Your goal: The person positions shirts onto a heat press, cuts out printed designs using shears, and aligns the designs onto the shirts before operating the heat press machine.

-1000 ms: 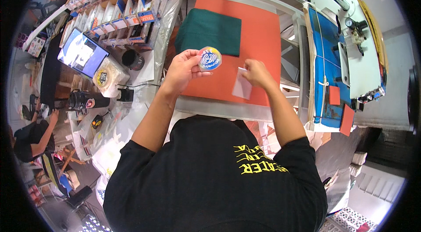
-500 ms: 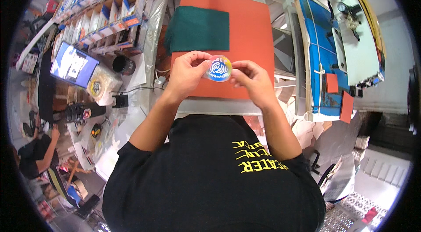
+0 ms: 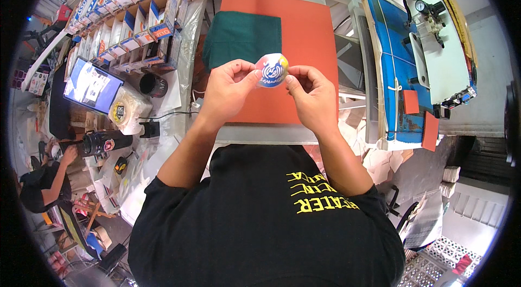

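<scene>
Between my hands is a round printed transfer (image 3: 273,71) on thin clear-edged film, with a blue and white emblem and some yellow and red at its sides. My left hand (image 3: 230,86) pinches its left edge between thumb and fingers. At its right edge, the thumb and forefinger of my right hand (image 3: 308,91) grip it too. It is held up above the orange pad (image 3: 309,32) of a press bed. A dark green cloth (image 3: 244,37) lies over the far left part of that pad, just beyond my left hand.
Right of the pad stands a machine with a blue surface (image 3: 388,37), a gauge (image 3: 422,7) and small orange pieces (image 3: 411,102). On the left are boxes of packets (image 3: 135,26), a tablet (image 3: 93,85), a dark cup (image 3: 153,86) and a tape roll (image 3: 124,110). Another person (image 3: 46,184) sits far left.
Both hands have raised the transfer slightly away from me, and its face has tilted. My right fingers have closed in on its right edge. The green cloth looks unmoved on the pad.
</scene>
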Tool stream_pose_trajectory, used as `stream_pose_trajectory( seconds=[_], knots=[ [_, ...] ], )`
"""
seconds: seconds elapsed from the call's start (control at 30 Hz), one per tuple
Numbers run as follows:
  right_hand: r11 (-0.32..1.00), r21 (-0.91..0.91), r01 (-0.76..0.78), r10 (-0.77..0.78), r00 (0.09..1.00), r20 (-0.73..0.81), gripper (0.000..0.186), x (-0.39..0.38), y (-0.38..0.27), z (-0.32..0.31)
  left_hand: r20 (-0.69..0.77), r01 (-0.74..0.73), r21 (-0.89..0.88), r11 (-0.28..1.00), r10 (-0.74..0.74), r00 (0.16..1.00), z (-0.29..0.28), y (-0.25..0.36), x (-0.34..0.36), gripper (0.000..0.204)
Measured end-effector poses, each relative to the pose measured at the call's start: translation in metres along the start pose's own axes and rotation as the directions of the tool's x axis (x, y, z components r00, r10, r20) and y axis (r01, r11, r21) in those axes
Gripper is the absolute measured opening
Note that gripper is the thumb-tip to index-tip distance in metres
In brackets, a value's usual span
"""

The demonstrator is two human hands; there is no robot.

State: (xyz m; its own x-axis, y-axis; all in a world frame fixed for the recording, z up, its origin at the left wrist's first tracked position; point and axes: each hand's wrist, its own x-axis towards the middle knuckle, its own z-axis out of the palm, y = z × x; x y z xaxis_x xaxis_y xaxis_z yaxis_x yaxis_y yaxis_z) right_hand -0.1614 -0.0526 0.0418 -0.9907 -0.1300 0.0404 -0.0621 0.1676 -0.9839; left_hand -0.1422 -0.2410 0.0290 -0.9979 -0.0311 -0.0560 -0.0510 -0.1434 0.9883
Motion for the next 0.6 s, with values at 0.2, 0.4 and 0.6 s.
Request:
stream_pose_trajectory(
  seconds=[0.2,0.4,0.6],
  knots=[
    [0.958,0.23,-0.172,0.129,0.973,0.189,0.026,0.009,-0.004,0.005,0.131,0.05,0.001,0.999,-0.05,0.99,-0.004,-0.001,0.005,0.017],
    [0.885,0.383,-0.266,0.209,0.96,0.184,0.02,0.017,0.001,0.008,0.148,0.038,0.023,0.999,-0.041,0.988,0.001,0.009,0.01,0.017],
    [0.823,0.522,-0.225,0.186,0.974,0.127,0.018,0.024,-0.007,0.006,0.061,-0.024,-0.022,0.999,0.026,0.998,0.008,0.022,0.007,0.018]
  ],
)
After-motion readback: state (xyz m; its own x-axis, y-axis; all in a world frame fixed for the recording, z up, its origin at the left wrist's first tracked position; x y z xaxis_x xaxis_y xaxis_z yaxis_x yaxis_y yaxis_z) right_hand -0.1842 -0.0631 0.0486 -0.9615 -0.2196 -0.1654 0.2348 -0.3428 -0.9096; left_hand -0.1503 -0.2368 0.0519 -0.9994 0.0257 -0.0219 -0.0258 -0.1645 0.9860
